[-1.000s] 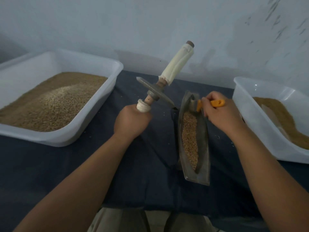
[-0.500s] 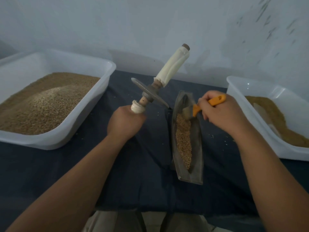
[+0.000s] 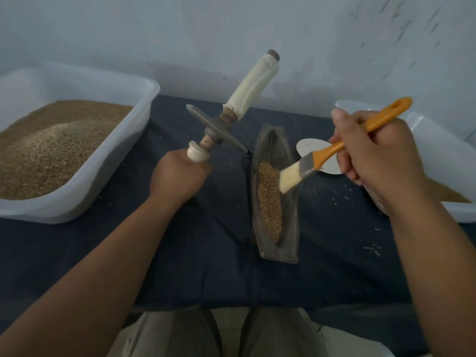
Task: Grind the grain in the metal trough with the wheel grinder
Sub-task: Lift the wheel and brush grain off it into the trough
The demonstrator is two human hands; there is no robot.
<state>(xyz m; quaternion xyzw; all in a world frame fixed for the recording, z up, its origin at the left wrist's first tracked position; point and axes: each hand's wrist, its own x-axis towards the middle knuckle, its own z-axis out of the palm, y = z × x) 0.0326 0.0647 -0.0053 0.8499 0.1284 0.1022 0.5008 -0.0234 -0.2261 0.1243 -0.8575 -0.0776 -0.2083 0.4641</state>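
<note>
Head view, left first: a white tub (image 3: 121, 155) heaped with grain sits at the left edge of the worktop (image 3: 206, 266). The left hand (image 3: 177, 177) grips the near wrapped handle of the wheel grinder (image 3: 215, 131), which is held tilted above the cloth. Its metal disc looks heavy and stiff, best steered by both wrapped handles; the far one is free. The metal trough (image 3: 289, 222) lies mid-worktop, and the grain (image 3: 269, 202) in its groove is loose and would spill easily over the low sides. The right hand (image 3: 381, 153) holds an orange-handled brush (image 3: 332, 149) over the trough's right wall. A second tub (image 3: 443, 155) crowds the right — open room lies left of the trough.
</note>
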